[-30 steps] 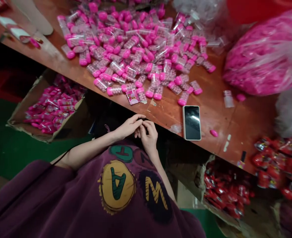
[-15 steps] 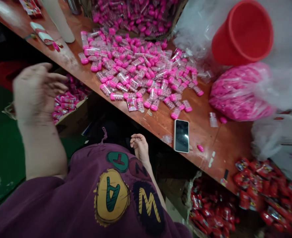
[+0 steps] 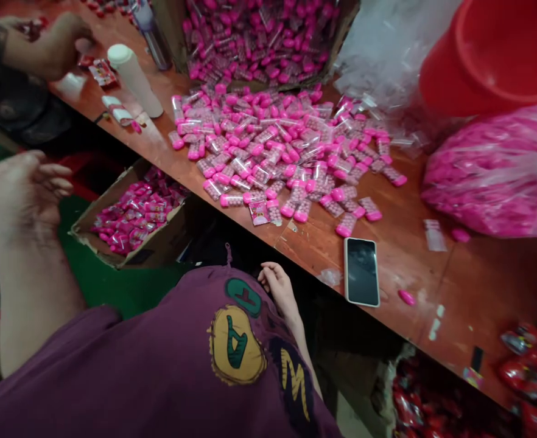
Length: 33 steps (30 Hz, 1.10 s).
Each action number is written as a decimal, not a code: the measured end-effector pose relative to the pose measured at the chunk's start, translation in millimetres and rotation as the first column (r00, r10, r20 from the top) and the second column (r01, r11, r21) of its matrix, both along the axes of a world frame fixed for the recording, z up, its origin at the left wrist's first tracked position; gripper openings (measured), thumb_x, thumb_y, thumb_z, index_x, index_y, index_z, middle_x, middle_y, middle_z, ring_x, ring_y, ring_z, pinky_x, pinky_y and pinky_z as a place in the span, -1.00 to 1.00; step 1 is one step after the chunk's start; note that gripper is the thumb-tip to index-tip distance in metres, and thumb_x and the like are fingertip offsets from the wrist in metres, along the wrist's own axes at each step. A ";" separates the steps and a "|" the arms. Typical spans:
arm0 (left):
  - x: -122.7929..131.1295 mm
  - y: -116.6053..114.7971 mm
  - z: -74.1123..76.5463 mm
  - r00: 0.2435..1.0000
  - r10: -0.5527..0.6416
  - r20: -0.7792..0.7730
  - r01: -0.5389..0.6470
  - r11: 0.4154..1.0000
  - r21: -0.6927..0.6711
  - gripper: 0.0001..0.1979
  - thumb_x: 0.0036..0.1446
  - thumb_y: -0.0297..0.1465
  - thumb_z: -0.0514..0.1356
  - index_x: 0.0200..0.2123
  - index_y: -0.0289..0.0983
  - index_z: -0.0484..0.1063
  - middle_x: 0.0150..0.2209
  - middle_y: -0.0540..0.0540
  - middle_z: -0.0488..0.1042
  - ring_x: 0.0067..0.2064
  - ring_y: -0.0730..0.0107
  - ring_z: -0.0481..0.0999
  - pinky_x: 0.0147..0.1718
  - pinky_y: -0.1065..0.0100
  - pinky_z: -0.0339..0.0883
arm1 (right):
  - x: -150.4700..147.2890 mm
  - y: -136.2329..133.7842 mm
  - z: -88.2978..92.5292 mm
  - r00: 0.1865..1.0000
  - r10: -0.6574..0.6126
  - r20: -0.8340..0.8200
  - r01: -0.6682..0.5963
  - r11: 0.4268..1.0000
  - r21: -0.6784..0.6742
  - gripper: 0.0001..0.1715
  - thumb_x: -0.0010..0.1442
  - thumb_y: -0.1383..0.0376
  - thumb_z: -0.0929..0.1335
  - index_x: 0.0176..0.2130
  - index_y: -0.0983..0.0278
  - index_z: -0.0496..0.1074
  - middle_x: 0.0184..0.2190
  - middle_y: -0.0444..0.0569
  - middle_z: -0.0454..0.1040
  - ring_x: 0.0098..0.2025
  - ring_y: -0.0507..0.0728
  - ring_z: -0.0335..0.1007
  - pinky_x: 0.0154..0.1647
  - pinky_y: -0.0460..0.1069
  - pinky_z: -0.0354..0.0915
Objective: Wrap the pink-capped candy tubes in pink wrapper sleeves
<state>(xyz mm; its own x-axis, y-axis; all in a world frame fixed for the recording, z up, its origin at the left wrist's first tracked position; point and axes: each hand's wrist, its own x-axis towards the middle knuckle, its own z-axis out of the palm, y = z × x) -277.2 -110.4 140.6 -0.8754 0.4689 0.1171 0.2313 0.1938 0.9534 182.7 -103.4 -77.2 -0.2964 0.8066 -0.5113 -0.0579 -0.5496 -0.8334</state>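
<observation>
My left hand point(image 3: 28, 188) is raised at the left, slightly blurred, its fingers loosely bent and apart with nothing seen in them. To its right and lower stands an open carton point(image 3: 117, 255) of pink wrapped packets point(image 3: 134, 213). My right hand point(image 3: 280, 286) is low by the front of my purple shirt, just off the table edge. Its fingers are half curled, and no object shows in it. Beyond it on the table lies a heap of small clear bottles point(image 3: 259, 146) with pink caps and pink beads inside. One pink square sachet point(image 3: 259, 213) lies at the heap's near edge.
A phone point(image 3: 362, 272) lies near the table edge. A carton of pink-capped bottles point(image 3: 263, 42) stands behind the heap. Rightward are a red bucket point(image 3: 487, 67) and a bag of pink pieces point(image 3: 492, 176). A white bottle point(image 3: 136, 82) and another person's arm point(image 3: 44, 55) are at upper left.
The view has shifted left, bringing the carton of packets and another person's arm into sight. My left hand has moved away from over that carton. My right hand stays by my shirt.
</observation>
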 end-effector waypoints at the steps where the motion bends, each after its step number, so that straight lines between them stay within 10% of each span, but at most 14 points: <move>1: 8.5 5.2 -12.8 0.997 -0.043 0.070 0.042 0.999 0.015 -0.79 0.13 -0.60 0.10 -0.22 -0.23 0.43 -0.55 0.24 0.59 -0.50 0.54 0.52 -0.56 0.55 0.41 | -1.8 0.0 3.0 1.000 0.001 0.001 -0.001 1.000 -0.003 -0.53 0.19 -0.07 0.48 -0.14 0.24 0.51 -0.48 -0.16 0.49 -0.50 -0.01 0.20 -0.49 -0.08 0.07; 5: 73.1 51.0 -90.4 0.953 -0.232 0.192 0.246 0.968 -0.052 -0.79 0.10 -0.51 0.25 -0.15 -0.26 0.51 -0.51 0.17 0.61 -0.57 0.55 0.47 -0.57 0.53 0.34 | 15.8 9.4 31.7 0.996 -0.040 0.074 0.029 0.989 0.148 -0.57 0.25 -0.06 0.45 -0.13 0.23 0.52 -0.53 -0.19 0.43 -0.53 -0.01 0.16 -0.48 -0.07 0.07; 9: 162.1 102.1 -141.9 0.587 -0.809 -0.029 0.787 0.578 -0.213 -0.75 0.28 -0.32 0.27 -0.02 -0.28 0.57 -0.27 -0.05 0.70 -0.37 0.42 0.62 -0.34 0.39 0.49 | 96.4 52.1 75.3 0.880 -0.324 0.348 0.138 0.874 0.467 -0.67 0.30 0.04 0.42 -0.07 0.21 0.58 -0.38 -0.09 0.54 -0.38 0.05 0.37 -0.30 -0.03 0.28; 12: 214.6 125.1 -146.2 0.118 -0.937 -0.330 0.931 0.220 -0.292 -0.75 0.40 -0.36 0.17 0.01 -0.28 0.59 -0.15 -0.17 0.71 -0.18 0.28 0.70 -0.15 0.29 0.55 | 182.8 110.6 86.0 0.460 -0.645 0.610 0.176 0.739 0.650 -0.66 0.31 0.22 0.42 0.02 0.31 0.61 -0.17 0.10 0.61 -0.21 0.11 0.45 -0.08 0.05 0.31; 15: 248.6 146.6 -143.4 -0.195 -0.811 -0.551 0.918 0.048 -0.395 -0.74 0.46 -0.40 0.12 0.04 -0.29 0.58 -0.10 -0.22 0.71 -0.09 0.23 0.70 -0.08 0.22 0.54 | 250.1 172.2 71.3 0.040 -0.509 0.860 0.228 0.843 0.488 -0.31 0.21 0.28 0.56 0.26 0.44 0.51 0.03 0.34 0.56 -0.03 0.21 0.41 0.03 0.13 0.21; 19: 266.7 190.0 -148.7 -0.222 -0.703 -0.676 0.831 0.226 -0.508 -0.73 0.44 -0.43 0.12 0.01 -0.31 0.61 0.03 -0.30 0.69 0.14 0.01 0.64 0.16 -0.05 0.44 | 280.1 219.0 46.4 -0.021 -0.260 0.965 0.322 0.912 0.253 0.24 0.03 0.06 0.66 0.48 0.39 0.24 0.27 0.54 0.27 0.01 0.29 0.40 -0.08 0.18 0.11; 23: 251.2 239.1 -153.9 -0.003 -0.783 -0.622 0.675 0.457 -0.579 -0.56 0.41 -0.31 0.18 0.28 -0.29 0.50 0.44 -0.37 0.36 0.52 -0.24 0.21 0.46 -0.42 -0.11 | 276.5 226.3 35.7 -0.051 -0.283 0.958 0.268 0.920 0.286 0.06 0.09 -0.02 0.61 0.42 0.22 0.36 0.19 0.38 0.31 -0.17 0.17 0.38 -0.12 0.18 0.06; 28: 227.0 267.2 -141.5 0.065 -0.866 -0.496 0.609 0.428 -0.668 -0.50 0.43 -0.20 0.14 0.33 -0.24 0.46 0.47 -0.29 0.31 0.58 -0.28 0.05 0.48 -0.49 -0.43 | 279.2 226.3 30.0 -0.092 -0.334 0.938 0.274 0.897 0.346 -0.16 0.16 0.11 0.59 0.34 0.26 0.46 0.16 0.32 0.36 -0.24 0.09 0.28 -0.12 0.16 0.09; 33: 260.9 284.9 -129.4 0.044 -0.842 -0.538 0.687 0.416 -0.595 -0.59 0.45 -0.26 0.09 0.22 -0.22 0.55 0.40 -0.25 0.44 0.58 -0.15 0.08 0.53 -0.35 -0.42 | 283.5 230.0 21.2 -0.018 -0.466 0.885 0.145 0.874 0.463 -0.38 0.23 0.27 0.54 0.22 0.44 0.53 0.11 0.36 0.48 -0.15 0.13 0.32 -0.04 0.14 0.15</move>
